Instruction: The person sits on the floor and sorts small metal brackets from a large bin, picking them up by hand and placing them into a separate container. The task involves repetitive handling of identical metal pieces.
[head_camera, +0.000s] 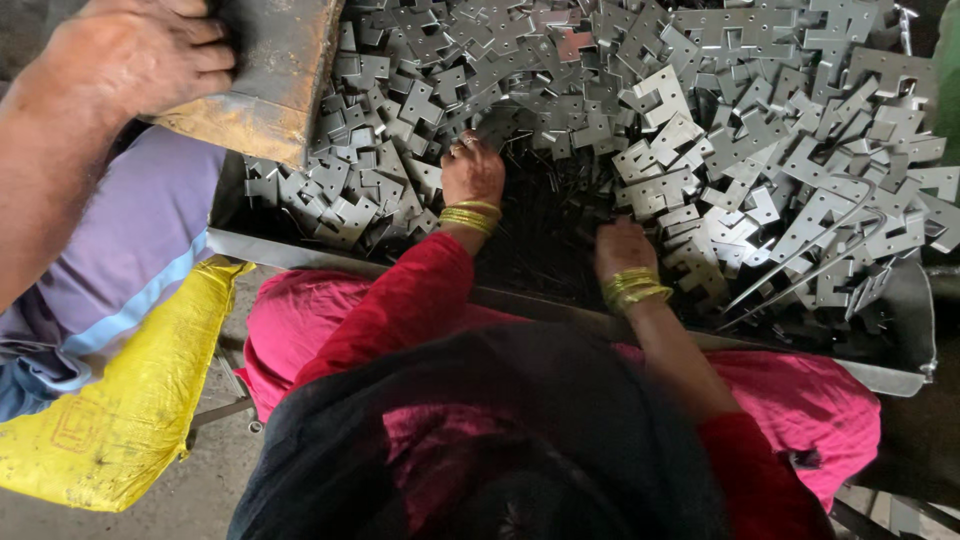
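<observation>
A big heap of flat grey T-shaped metal plates (700, 130) fills a dark metal tray (290, 252) in front of me. My left hand (472, 172), with a ring and gold bangles, reaches into the heap's near edge, its fingers curled down among the plates. My right hand (622, 248), also with gold bangles, rests knuckles up by a dark patch of thin pins (545, 220) beside the plates. Both hands' fingertips are hidden. My red sleeves, pink lap and black scarf fill the bottom of the view.
At top left another person's hand (140, 55) holds a rusty yellowish metal pan (270, 80) tilted over the tray. Their purple clothing (130, 240) and a yellow sack (120, 400) lie to my left. Bent metal rods (810, 255) lie on the plates at right.
</observation>
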